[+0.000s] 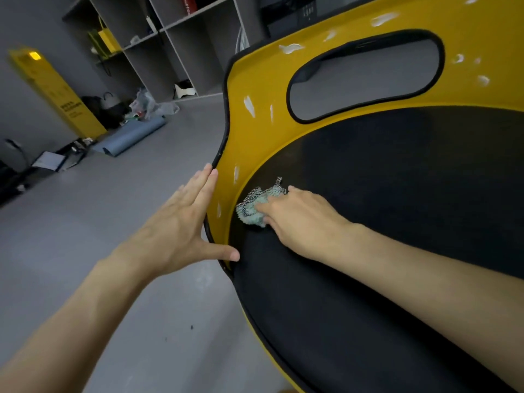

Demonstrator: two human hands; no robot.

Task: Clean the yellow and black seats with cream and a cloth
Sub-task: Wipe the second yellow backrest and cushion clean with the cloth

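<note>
A yellow seat shell (261, 80) with a black cushion (397, 194) fills the right of the view. Several white cream smears (249, 105) dot the yellow backrest around its oval cut-out (365, 78). My right hand (300, 219) presses a crumpled pale green cloth (253, 207) where the black cushion meets the yellow rim on the seat's left side. My left hand (181, 225) lies flat with fingers spread against the seat's outer left edge, thumb hooked over the rim.
Grey floor (127, 251) lies to the left of the seat. A grey shelving unit (175, 38) stands at the back. Bags, a rolled blue mat (133, 137) and a leaning yellow panel (56, 92) crowd the far left wall.
</note>
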